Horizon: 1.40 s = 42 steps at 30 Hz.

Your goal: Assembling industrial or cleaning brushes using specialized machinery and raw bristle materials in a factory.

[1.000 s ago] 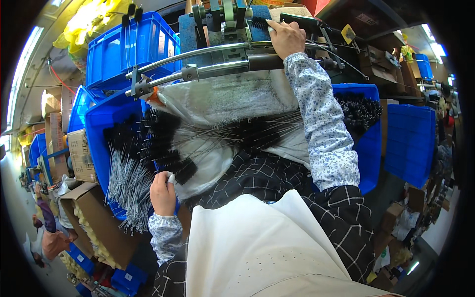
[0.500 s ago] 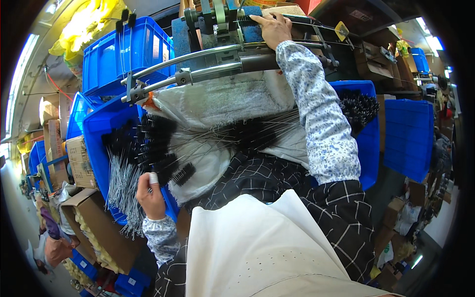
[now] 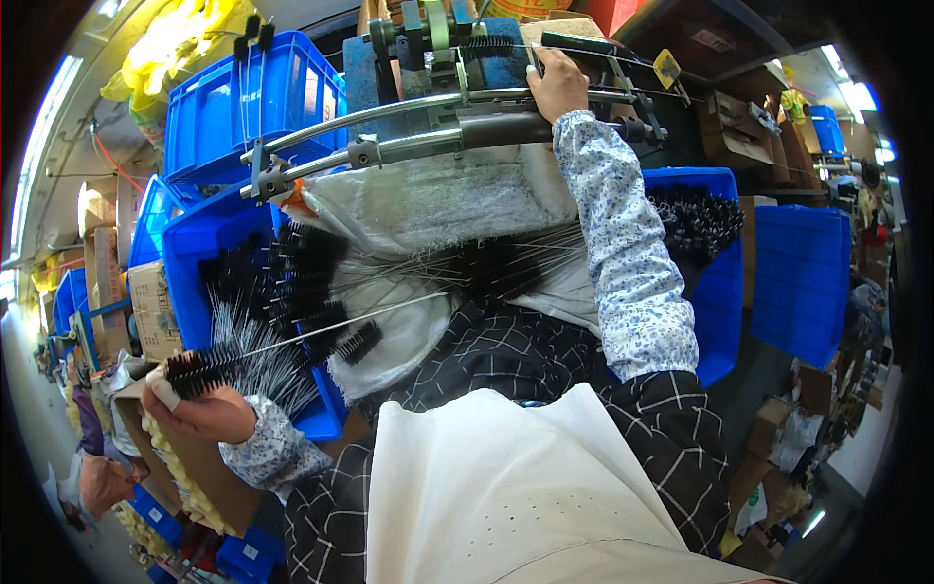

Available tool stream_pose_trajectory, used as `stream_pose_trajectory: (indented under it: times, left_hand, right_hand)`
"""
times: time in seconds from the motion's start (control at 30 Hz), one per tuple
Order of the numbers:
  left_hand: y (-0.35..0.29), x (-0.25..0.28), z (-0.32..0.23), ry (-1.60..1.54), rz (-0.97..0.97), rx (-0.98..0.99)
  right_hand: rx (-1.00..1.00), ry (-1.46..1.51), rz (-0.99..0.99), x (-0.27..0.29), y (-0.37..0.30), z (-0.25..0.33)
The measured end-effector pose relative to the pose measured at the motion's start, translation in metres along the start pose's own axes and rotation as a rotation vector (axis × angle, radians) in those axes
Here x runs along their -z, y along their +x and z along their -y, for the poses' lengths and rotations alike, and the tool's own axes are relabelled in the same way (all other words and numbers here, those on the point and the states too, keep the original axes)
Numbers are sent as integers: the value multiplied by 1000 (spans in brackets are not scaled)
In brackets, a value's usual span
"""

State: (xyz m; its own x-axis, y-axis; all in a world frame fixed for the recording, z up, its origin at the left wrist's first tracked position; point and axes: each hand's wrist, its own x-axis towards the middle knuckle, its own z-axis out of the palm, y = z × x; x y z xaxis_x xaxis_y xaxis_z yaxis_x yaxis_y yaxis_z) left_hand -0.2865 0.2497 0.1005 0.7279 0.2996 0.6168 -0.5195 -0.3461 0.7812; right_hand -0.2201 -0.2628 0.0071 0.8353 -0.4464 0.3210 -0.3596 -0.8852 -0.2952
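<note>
Low on the left, my left hand (image 3: 199,411) is closed on the black bristled end of a wire-stemmed brush (image 3: 206,370). Its long thin stem slants up to the right, over the pile in my lap. My right hand (image 3: 560,86) reaches to the machine (image 3: 428,107) at the top, fingers curled at its right side; whatever they grip is hidden. Left of those fingers, another black brush (image 3: 488,47) lies across the machine's blue block. More brushes (image 3: 501,265) with thin wire stems rest across my lap on white sheeting (image 3: 428,200).
A blue bin (image 3: 190,292) at my left holds brushes and loose wires. On my right, another blue bin (image 3: 725,292) holds black brushes. Two metal rails (image 3: 409,146) cross ahead of me. A blue crate (image 3: 248,112) stands far left, and an open carton (image 3: 219,462) lies near left.
My left hand has moved left and down and now holds a brush; before, no brush showed in it. My right hand has shifted right, off the bristles of the brush on the machine.
</note>
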Motion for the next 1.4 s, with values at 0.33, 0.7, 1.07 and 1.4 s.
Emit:
stream_pose_trajectory:
  times: [0.33, 0.7, 1.07, 1.4]
  left_hand:
    - [-12, -14, -20, 63, -166, 203]
    - [-20, -72, -47, -304, -54, 305]
    - [-30, -88, -49, -371, 96, 333]
    - [-41, -89, -41, -329, 117, 401]
  right_hand:
    - [28, 31, -52, -14, -3, 33]
    - [52, 32, -87, -24, -7, 82]
    - [46, -49, 56, -13, -2, 60]
    - [-23, -181, 140, 13, 36, -17]
